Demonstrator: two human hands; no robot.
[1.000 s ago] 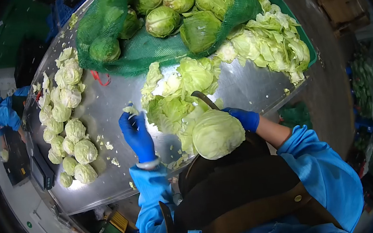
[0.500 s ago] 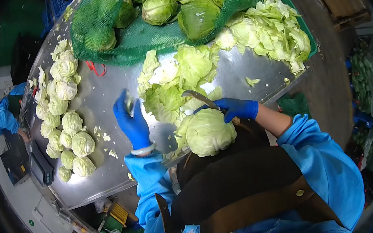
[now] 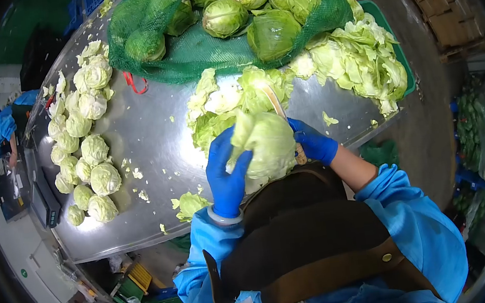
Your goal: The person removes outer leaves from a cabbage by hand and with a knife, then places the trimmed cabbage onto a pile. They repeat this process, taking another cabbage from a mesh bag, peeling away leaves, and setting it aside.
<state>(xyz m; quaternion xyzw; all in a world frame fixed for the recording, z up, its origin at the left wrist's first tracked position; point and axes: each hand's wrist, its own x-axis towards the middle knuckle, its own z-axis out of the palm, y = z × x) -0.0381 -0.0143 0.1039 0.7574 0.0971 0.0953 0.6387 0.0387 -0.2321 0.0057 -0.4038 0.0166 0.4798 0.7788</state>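
Note:
A pale green cabbage point(image 3: 270, 148) is at the table's near edge, close to my apron. My left hand point(image 3: 226, 174), in a blue glove, grips the cabbage from the left, with thumb and fingers around a lifted outer leaf. On its other side my gloved right hand point(image 3: 314, 143) is closed around a curved knife point(image 3: 275, 102). The knife's wooden handle end shows below the hand, and its blade points away from me behind the cabbage. Just beyond lie loose cabbage leaves point(image 3: 210, 128). One torn leaf point(image 3: 190, 205) rests left of my left wrist.
Trimmed cabbages point(image 3: 105, 179) stand in rows on the left of the metal table point(image 3: 152, 131). A green mesh bag point(image 3: 203, 55) with whole cabbages is at the back. Leaves heap over a green crate point(image 3: 399, 58) at right. Another person point(image 3: 2, 129) is at far left.
My left hand has moved right from above the table onto the cabbage. The knife blade has turned more upright, and the cabbage has shifted slightly away from me. A torn leaf now shows beside my left wrist.

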